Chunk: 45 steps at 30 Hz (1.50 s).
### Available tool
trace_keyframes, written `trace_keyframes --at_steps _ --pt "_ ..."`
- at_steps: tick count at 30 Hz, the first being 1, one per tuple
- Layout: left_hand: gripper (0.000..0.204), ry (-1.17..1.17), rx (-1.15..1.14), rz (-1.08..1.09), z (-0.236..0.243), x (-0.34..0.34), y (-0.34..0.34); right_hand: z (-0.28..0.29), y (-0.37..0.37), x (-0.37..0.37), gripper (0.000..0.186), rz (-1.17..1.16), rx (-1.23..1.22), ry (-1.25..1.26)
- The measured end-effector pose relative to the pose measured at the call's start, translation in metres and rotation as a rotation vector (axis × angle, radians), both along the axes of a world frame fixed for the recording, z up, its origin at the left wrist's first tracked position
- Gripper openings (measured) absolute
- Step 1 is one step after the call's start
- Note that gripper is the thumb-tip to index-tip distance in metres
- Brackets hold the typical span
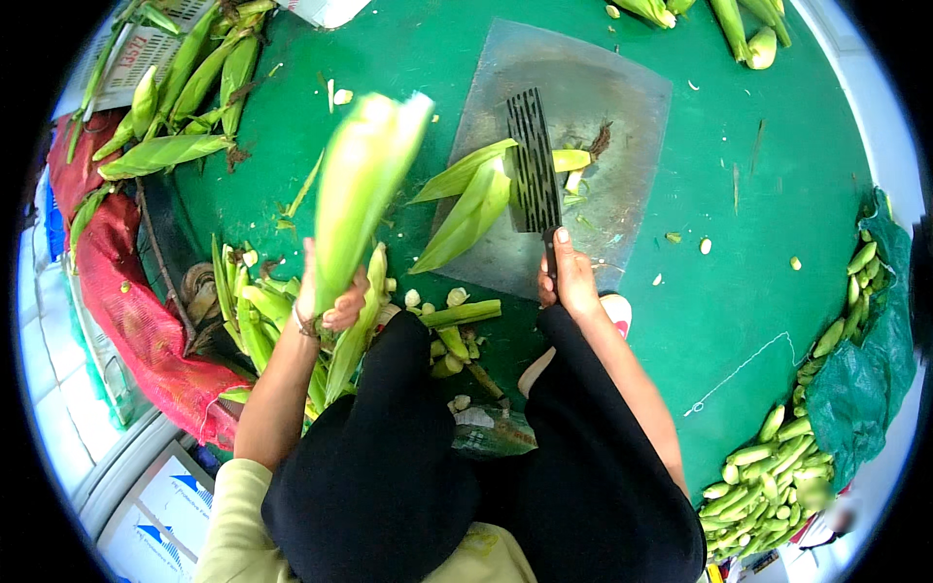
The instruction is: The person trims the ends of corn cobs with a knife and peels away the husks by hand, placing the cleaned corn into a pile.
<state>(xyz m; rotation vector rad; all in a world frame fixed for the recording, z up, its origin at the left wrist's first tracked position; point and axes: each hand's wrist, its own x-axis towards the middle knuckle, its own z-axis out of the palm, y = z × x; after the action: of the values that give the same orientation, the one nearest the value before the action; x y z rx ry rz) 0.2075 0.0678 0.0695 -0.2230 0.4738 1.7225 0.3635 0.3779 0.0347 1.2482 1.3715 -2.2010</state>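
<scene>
Raised over the green floor, a green ear of corn in its husk (364,194) is gripped low down by my left hand (335,299); its pale top end is slightly blurred. My right hand (571,277) is closed round the dark handle of a cleaver (535,160) with a black-patterned blade. The blade is over a grey metal sheet (622,107) and hides part of what lies below it. Green husk leaves or another ear (476,209) stick out left of the blade, and a short stalk with brown silk (583,155) shows on its right.
Unhusked corn is piled beside my left leg (258,321) and at the far left (199,87). A red mesh sack (146,301) lies at left. At right, many ears (768,486) spill from a green sack (865,340). Cut corn ends (457,296) litter the floor between my legs.
</scene>
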Motion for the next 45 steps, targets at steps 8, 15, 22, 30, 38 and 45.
trace_keyframes --at_steps 8,15,22,30,38,45 --pt "0.062 0.736 -0.630 0.041 0.070 -0.044 -0.026 0.044 -0.002 0.030 0.052 0.481 0.149 0.263" --pt "0.045 0.767 -0.736 -0.126 0.074 -0.056 0.005 0.021 0.064 0.019 0.053 0.070 0.651 -0.042" --pt "0.060 0.804 -0.606 -0.195 0.083 -0.069 0.021 0.049 -0.010 0.065 0.056 0.678 0.197 0.177" --pt "0.058 1.941 -0.672 -1.455 0.086 -0.118 0.169 0.065 0.053 0.049 0.047 0.015 0.359 0.080" --pt "0.092 2.536 -1.151 -0.929 0.024 -0.029 0.235 0.058 0.033 0.052 0.042 -0.056 0.218 0.080" --pt "0.095 1.944 -0.968 -0.873 -0.006 -0.008 0.200 0.050 0.050 0.043 0.047 0.119 0.470 0.130"
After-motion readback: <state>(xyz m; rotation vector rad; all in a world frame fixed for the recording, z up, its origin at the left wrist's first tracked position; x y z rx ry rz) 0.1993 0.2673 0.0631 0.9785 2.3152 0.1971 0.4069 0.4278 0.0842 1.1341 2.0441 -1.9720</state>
